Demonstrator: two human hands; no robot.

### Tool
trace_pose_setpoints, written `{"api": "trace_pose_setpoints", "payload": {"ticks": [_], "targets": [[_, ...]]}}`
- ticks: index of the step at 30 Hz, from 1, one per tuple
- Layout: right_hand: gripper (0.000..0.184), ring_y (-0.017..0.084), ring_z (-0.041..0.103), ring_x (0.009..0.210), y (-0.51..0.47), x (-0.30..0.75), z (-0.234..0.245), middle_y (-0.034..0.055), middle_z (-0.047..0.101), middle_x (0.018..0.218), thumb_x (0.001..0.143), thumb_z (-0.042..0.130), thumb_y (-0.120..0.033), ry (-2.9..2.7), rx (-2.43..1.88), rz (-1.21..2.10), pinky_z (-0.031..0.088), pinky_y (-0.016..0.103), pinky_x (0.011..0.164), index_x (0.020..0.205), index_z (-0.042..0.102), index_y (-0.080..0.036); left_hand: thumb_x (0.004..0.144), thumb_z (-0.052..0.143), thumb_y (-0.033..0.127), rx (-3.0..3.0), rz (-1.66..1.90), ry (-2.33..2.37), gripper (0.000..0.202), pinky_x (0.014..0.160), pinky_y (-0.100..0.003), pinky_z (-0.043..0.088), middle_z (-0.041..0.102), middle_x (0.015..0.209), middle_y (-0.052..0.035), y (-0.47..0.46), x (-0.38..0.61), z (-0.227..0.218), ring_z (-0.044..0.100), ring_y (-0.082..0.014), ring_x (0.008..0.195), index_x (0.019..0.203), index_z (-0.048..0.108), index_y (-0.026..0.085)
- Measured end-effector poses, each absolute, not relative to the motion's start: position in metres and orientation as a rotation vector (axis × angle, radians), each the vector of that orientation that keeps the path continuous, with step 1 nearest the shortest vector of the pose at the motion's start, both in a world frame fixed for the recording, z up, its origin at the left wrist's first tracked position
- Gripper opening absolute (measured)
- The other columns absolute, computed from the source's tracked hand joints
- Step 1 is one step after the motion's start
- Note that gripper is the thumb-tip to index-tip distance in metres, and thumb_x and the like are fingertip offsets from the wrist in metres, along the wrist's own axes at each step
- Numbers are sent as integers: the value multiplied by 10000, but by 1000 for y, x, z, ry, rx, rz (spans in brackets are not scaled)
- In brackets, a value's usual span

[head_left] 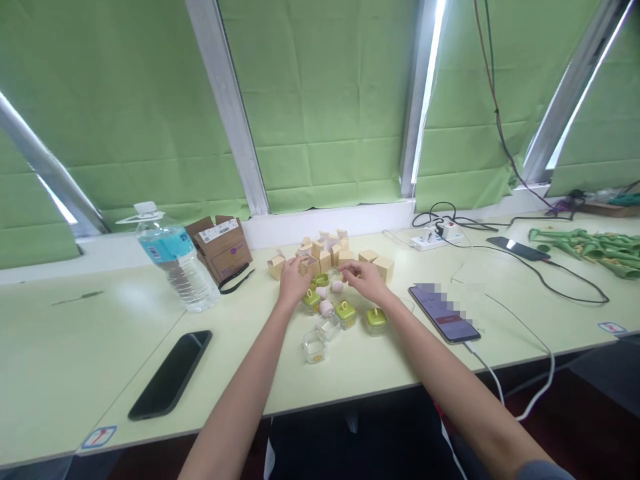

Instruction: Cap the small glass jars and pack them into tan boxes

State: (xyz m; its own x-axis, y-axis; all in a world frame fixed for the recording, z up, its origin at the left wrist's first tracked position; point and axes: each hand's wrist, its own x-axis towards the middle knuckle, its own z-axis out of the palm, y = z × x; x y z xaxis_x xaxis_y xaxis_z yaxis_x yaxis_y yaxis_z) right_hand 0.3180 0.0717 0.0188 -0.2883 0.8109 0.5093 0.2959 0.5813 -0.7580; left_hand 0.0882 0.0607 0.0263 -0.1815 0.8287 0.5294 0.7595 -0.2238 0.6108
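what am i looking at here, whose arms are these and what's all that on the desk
There is no machine: this is one picture from a camera worn on a person's head, looking forward and down, so the two bare arms are the wearer's own. The left hand and right hand reach into a cluster of small cardboard boxes and little jars with green lids; an open jar stands nearer. Both hands are curled among them, but whether they grip anything is too small to tell. Also on the desk: a water bottle, a brown carton, a black phone, a lit phone on a cable and a power strip.
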Motion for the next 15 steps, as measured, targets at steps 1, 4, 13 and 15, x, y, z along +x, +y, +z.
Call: {"api": "trace_pose_setpoints", "payload": {"ticks": [1,4,13,15], "targets": [[242,147,670,637,71,317,19,2,748,731,895,549,-285,-1875,-899,658,532,273,689,989,755,-202,816,625,196,1943,1362,1928,390,1147,-478,364,630,1289,-110,68,83,25,518,-297,1303,1203,663,235],[236,149,679,665,70,317,17,-1,760,745,903,539,-242,-1965,-922,620,518,263,703,995,754,-209,806,633,208,1913,1284,1972,462,1130,-471,376,630,1322,-110,85,71,20,521,-310,1305,1266,625,239],[269,189,712,813,78,324,16,18,781,896,904,522,-183,-2067,-1156,473,516,270,766,1018,759,-240,850,618,239,1913,1146,1973,490,1043,-467,440,653,1287,-107,109,72,11,586,-313,1207,1337,580,267],[266,200,716,839,78,323,15,20,783,925,908,520,-196,-2095,-1171,445,512,277,767,1003,763,-248,844,619,228,1896,1154,1997,447,1011,-465,455,666,1216,-116,111,74,11,600,-309,1155,1290,597,248]]}}
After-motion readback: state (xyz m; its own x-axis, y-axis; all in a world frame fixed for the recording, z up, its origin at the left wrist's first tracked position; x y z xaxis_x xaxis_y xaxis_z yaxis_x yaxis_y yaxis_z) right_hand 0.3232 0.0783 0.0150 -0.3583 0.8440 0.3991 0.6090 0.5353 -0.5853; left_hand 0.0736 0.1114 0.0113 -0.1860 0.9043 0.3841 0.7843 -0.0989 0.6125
